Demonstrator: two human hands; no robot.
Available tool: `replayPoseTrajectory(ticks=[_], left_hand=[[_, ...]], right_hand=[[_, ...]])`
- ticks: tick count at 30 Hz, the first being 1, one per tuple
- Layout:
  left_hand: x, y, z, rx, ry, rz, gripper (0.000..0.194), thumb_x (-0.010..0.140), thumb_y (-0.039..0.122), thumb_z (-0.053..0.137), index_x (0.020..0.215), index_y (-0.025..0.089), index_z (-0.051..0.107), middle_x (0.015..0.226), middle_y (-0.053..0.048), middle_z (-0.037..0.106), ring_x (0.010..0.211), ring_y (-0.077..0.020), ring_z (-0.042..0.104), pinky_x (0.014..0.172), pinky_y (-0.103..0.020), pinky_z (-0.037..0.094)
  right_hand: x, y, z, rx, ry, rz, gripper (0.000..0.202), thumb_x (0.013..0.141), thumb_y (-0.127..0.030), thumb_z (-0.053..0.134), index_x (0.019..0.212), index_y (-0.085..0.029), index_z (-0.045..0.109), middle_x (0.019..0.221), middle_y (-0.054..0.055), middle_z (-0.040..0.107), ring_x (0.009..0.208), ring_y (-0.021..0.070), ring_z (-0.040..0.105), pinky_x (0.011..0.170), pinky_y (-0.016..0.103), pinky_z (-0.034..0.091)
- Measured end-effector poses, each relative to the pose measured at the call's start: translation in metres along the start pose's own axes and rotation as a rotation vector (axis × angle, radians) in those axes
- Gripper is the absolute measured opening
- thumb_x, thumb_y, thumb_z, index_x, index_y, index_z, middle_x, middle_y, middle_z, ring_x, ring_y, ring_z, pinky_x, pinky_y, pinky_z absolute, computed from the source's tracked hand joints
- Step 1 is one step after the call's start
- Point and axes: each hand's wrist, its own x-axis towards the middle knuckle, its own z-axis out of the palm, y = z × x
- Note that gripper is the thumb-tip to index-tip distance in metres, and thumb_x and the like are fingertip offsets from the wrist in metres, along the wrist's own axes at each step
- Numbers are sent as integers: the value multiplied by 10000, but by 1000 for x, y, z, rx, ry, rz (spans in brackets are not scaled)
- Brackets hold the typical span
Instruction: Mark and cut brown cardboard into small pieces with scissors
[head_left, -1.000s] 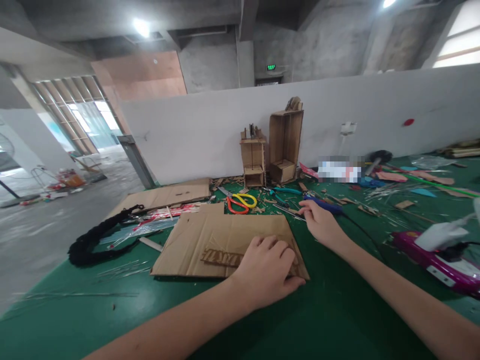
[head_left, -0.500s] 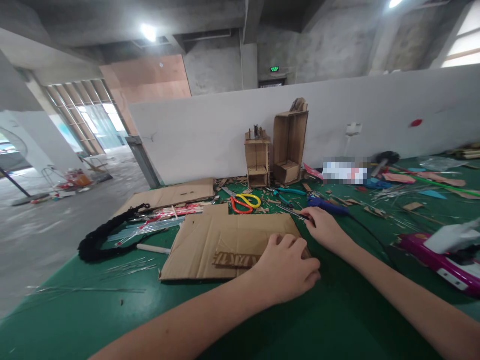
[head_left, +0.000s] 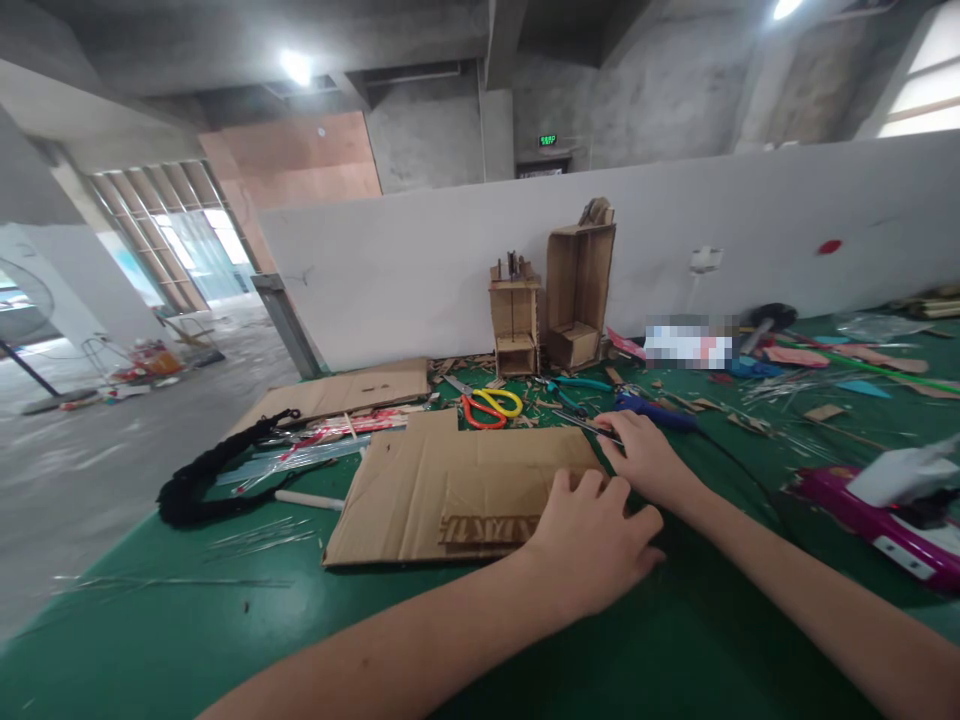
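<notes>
My left hand (head_left: 600,540) lies over the right part of a small cardboard piece (head_left: 491,495), fingers bent down onto it. That piece has a torn, corrugated front edge and rests on a larger cardboard sheet (head_left: 382,500). Beyond it, my right hand (head_left: 649,460) has its fingers closed on a slim metal tool (head_left: 585,426); its kind is unclear because the fingers cover part of it. Scissors with one orange and one yellow handle (head_left: 495,405) lie behind the sheet. Teal-handled pliers (head_left: 581,384) and a blue corded tool (head_left: 656,412) are near my right hand.
Two upright cardboard structures (head_left: 581,290) stand against the white partition (head_left: 405,280). A magenta power strip (head_left: 874,530) sits at the right. On the left are a black fuzzy bundle (head_left: 184,490), a pale stick (head_left: 307,498) and clear thin strips. Cardboard scraps litter the green table (head_left: 187,640).
My left hand has shifted slightly right, and the small cardboard piece has slid right with it. The right hand has barely moved, still on the slim tool.
</notes>
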Motion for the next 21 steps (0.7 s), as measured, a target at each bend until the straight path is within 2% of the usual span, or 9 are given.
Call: replayPoseTrajectory(ticks=[3,5,8,10,11,14,15,17,21], left_hand=[[-5,-8,-23,7,8,24,411,842,533,414,1084,222,532,1014,-60,572,952,-256,508,814,-449,412],[-19,-29,-49,45,-47,-18,242,877,337,388,978,208,566,980,-44,592,917,-230,533,788,-404,427],[-65,-91,-92,127,-172,-228,294,804,109,354,965,173,592,1037,-68,613,950,-224,559,804,-366,436],[-109,-142,-112,106,-269,-416,366,792,86,331,1028,184,593,1088,-58,626,980,-210,574,845,-347,433],[-131,-165,-118,88,-342,-523,347,787,102,337,983,182,613,1027,-51,653,933,-210,598,813,-337,452],[-180,-213,-113,59,-450,-653,357,716,126,453,1027,160,626,1112,-58,647,1055,-248,567,927,-371,403],[-189,-220,-106,31,-446,-613,410,711,135,471,1099,169,600,1187,-59,613,1115,-252,529,959,-377,377],[-194,-225,-91,-27,-447,-531,403,722,149,474,1105,179,596,1180,-58,616,1117,-243,524,964,-366,370],[-179,-222,-69,-18,-425,-371,299,864,220,340,957,173,620,1040,-78,647,990,-207,573,890,-316,405]], right_hand=[[-1,-3,-1,22,17,3,246,830,-233,432,998,-136,583,969,120,611,881,265,532,799,414,425],[-2,-5,-5,52,34,8,252,840,-249,422,997,-130,579,969,125,611,879,263,532,803,418,427],[-6,-15,-21,140,-8,-19,281,874,-303,403,1017,-125,567,967,126,608,920,254,527,833,411,426],[-11,-26,-37,194,-156,-124,318,884,-361,416,1072,-145,554,1068,123,585,1029,253,496,915,422,386],[-15,-32,-45,209,-257,-203,351,875,-395,442,1126,-171,540,1160,113,550,1103,258,455,955,434,357],[-25,-46,-65,238,-510,-289,466,870,-483,438,1284,-269,444,1344,71,416,1233,269,337,1005,468,304],[-28,-50,-69,236,-551,-292,502,861,-508,443,1311,-287,418,1374,66,384,1254,278,309,1011,483,292],[-32,-56,-74,226,-587,-302,563,830,-540,477,1332,-299,401,1398,65,356,1274,301,273,1017,506,274],[-36,-67,-71,214,-581,-394,592,799,-538,524,1326,-286,428,1371,73,396,1261,307,287,1027,496,258]])
